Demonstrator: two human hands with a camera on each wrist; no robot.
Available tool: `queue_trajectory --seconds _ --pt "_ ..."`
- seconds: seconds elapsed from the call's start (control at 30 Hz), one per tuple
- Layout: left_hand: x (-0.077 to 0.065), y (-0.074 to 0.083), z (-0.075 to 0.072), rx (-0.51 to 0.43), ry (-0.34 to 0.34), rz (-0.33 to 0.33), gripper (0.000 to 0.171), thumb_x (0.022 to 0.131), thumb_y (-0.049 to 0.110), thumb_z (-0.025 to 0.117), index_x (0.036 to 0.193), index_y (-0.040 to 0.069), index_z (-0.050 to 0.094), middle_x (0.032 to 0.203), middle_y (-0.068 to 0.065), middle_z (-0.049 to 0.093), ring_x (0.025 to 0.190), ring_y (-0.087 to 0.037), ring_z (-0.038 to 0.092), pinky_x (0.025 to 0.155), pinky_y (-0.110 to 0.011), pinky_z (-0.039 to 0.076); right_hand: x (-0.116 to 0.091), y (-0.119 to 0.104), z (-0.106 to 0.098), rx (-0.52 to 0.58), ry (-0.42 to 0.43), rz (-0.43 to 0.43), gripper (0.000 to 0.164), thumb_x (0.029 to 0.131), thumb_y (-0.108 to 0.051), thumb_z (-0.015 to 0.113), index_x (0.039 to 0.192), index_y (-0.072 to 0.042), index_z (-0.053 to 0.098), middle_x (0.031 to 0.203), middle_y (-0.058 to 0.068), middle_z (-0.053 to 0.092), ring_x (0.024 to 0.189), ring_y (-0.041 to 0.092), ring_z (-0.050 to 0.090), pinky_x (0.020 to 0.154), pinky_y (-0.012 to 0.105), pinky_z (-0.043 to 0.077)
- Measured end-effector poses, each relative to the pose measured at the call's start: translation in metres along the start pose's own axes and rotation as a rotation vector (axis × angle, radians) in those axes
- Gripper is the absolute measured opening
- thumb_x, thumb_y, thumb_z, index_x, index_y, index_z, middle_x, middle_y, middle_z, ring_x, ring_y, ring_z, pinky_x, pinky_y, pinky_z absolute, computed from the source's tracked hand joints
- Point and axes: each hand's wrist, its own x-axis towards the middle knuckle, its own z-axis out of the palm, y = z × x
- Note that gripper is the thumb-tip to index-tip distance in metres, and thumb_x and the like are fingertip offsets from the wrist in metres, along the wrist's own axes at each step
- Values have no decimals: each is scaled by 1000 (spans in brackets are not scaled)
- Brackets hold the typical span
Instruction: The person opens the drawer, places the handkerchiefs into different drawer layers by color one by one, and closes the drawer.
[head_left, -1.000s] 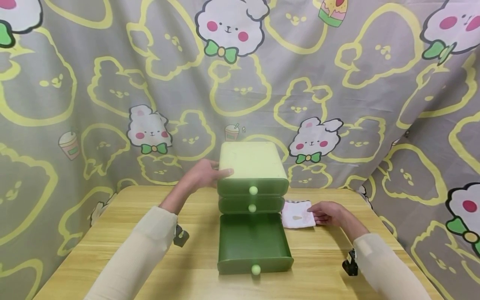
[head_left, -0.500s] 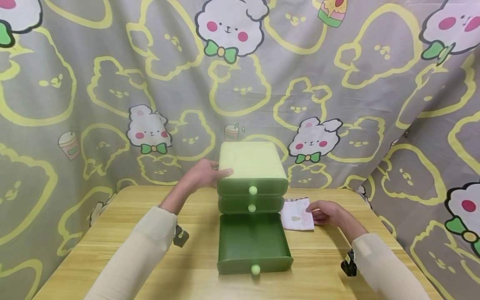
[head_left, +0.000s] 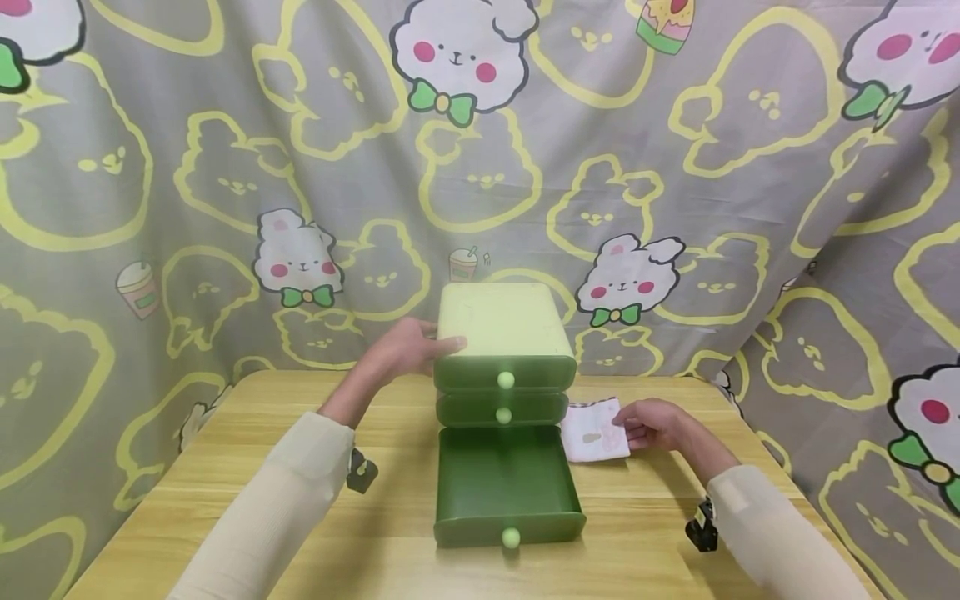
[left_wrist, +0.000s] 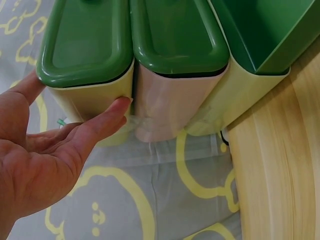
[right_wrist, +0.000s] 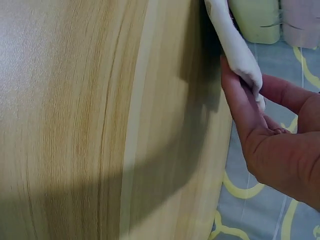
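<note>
A small chest of drawers (head_left: 506, 321), pale yellow on top with green drawer fronts, stands in the middle of the table. Its bottom drawer (head_left: 506, 479) is pulled out and nothing shows inside; the upper two are closed. My left hand (head_left: 408, 348) rests against the chest's left side, thumb on the top edge. In the left wrist view its fingers (left_wrist: 100, 120) lie fairly straight along the side wall. On the right, a folded white cloth (head_left: 592, 433) with a faint print is pinched by my right hand (head_left: 654, 423) at its right edge. The chest hides the cloth's left end.
The wooden table (head_left: 360, 550) carries the chest and the cloth. A patterned grey curtain (head_left: 360, 192) hangs close behind the table and along both sides. In the right wrist view, the chest's pale side (right_wrist: 257, 20) is just beyond the cloth.
The cloth has shifted slightly, its near edge coming a little toward me, and the right hand has moved slightly with it. The left hand and the chest stay as they were.
</note>
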Motion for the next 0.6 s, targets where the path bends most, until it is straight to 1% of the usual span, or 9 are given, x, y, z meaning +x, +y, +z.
queue_trajectory --seconds 0.1,0.13,0.23,0.3,0.4,0.5,0.53,0.6 --pt "1 0 0 3 0 1 97 85 66 70 154 4 41 151 -17 52 105 -25 71 114 -52 41 -2 -1 -2 19 -80 -28 9 91 -6 62 84 -6 67 68 -2 66 63 6 64 60 18 54" --pt "1 0 0 7 2 2 97 85 66 70 154 4 41 151 -17 51 105 -25 71 114 -52 41 -2 -1 -2 25 -93 -36 10 91 -5 61 84 -6 67 68 -2 66 63 6 64 60 18 54" --pt "2 0 0 18 4 2 96 85 66 70 153 4 42 150 -17 53 105 -25 71 114 -52 41 -4 -3 -3 51 -102 -51 11 93 -2 58 86 -3 66 71 0 69 66 7 67 60 17 55" --pt "2 0 0 32 5 1 95 85 67 70 153 5 43 150 -17 53 106 -25 70 114 -51 41 -5 -6 -4 65 -122 -70 13 96 1 54 89 -2 64 74 2 71 69 8 69 62 18 57" --pt "2 0 -1 48 1 6 95 86 67 68 153 4 43 149 -18 54 107 -25 70 113 -51 42 -8 -11 -7 73 -150 -91 18 98 4 50 85 -4 60 70 0 67 66 6 65 61 17 55" --pt "1 1 -1 63 2 12 95 86 68 68 153 4 43 148 -18 55 107 -25 70 112 -51 43 -14 -18 -8 47 -171 -119 22 98 3 50 80 -8 55 65 -5 60 60 2 57 57 14 50" --pt "1 1 -2 61 1 12 95 86 68 68 153 4 43 147 -18 55 107 -25 70 112 -51 43 -16 -20 -9 41 -171 -125 22 99 3 50 80 -8 55 64 -5 59 60 1 56 57 14 49" --pt "0 2 -1 58 3 9 94 86 67 68 153 5 43 147 -18 56 106 -25 71 113 -51 43 -20 -25 -9 36 -174 -141 18 99 3 49 87 -5 59 68 -4 65 63 2 61 59 15 52"
